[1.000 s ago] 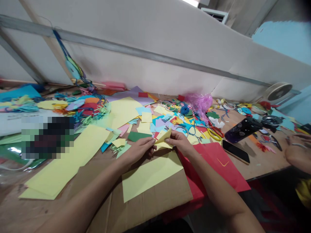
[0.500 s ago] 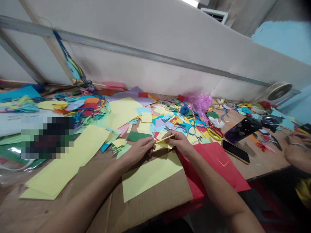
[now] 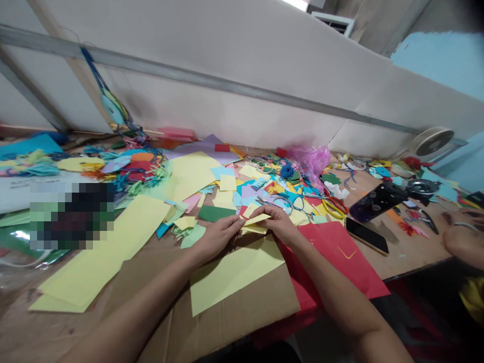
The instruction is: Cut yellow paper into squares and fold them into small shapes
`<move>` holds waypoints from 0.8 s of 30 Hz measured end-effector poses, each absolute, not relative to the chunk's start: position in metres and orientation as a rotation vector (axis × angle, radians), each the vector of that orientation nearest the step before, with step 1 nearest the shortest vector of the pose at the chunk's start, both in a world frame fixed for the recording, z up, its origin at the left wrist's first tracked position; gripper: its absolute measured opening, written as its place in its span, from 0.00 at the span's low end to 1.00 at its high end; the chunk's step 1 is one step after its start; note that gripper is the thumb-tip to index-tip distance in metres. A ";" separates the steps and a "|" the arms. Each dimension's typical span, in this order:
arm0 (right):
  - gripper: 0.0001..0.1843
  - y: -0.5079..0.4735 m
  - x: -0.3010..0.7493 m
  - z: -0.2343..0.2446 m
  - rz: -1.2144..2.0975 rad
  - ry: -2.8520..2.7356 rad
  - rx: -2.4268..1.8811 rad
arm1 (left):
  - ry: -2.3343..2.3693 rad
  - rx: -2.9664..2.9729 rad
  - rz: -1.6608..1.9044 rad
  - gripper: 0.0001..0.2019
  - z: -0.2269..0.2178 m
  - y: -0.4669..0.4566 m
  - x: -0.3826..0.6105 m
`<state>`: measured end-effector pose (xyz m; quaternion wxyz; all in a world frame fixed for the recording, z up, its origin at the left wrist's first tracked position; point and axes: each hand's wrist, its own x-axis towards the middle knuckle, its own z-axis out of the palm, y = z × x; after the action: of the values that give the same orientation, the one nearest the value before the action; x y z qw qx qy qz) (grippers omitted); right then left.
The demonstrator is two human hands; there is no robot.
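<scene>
- Pinching a small folded yellow paper piece (image 3: 255,218) between left hand (image 3: 216,237) and right hand (image 3: 274,224), both grips pressed on it, above a yellow sheet (image 3: 234,275) on cardboard (image 3: 260,302)
- Red paper sheet (image 3: 336,257) near right
- Yellow-handled scissors (image 3: 335,208) farther right
- Wooden tabletop (image 3: 416,252) strewn with paper scraps (image 3: 249,189)
- White partition (image 3: 227,106) along far edge
- Co-worker's hand (image 3: 463,237) at right edge

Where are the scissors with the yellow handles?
In the head view, the yellow-handled scissors lie on the table to the right of the person's right hand, just above the red paper and left of the black phone.
</scene>
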<state>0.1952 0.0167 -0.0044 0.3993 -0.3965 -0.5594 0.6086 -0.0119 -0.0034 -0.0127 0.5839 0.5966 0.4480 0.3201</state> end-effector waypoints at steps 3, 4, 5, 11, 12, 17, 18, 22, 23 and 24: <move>0.09 0.017 0.195 -0.005 1.542 -1.380 -1.018 | 1.064 1.420 0.759 0.24 -0.013 -0.003 -0.012; 0.09 0.017 0.194 -0.006 1.547 -1.363 -1.024 | 1.068 1.428 0.758 0.24 -0.012 -0.002 -0.012; 0.09 0.017 0.194 -0.006 1.551 -1.348 -1.030 | 1.072 1.436 0.759 0.23 -0.011 -0.002 -0.012; 0.13 0.014 0.193 0.000 1.589 -1.276 -1.006 | 1.168 1.481 0.842 0.24 -0.010 -0.003 -0.011; 0.16 0.013 0.193 0.002 1.607 -1.276 -0.980 | 1.192 1.494 0.855 0.23 -0.010 -0.003 -0.011; 0.20 0.011 0.192 0.005 1.618 -1.261 -0.945 | 1.280 1.686 0.897 0.21 -0.010 -0.003 -0.010; 0.19 0.011 0.191 0.005 1.598 -1.255 -0.951 | 1.280 1.720 0.893 0.20 -0.009 -0.003 -0.009; 0.16 0.013 0.192 0.000 1.537 -1.253 -0.950 | 1.266 1.773 0.864 0.20 -0.005 -0.005 -0.008; 0.17 0.014 0.192 -0.001 1.530 -1.255 -0.953 | 1.256 1.770 0.855 0.20 -0.005 -0.005 -0.008; 0.17 0.014 0.193 -0.002 1.526 -1.260 -0.960 | 1.242 1.759 0.844 0.20 -0.004 -0.005 -0.009</move>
<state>0.1925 0.0138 -0.0016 0.4536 -0.3889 -0.5105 0.6184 -0.0089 -0.0050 -0.0040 0.4025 0.6963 0.4914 0.3342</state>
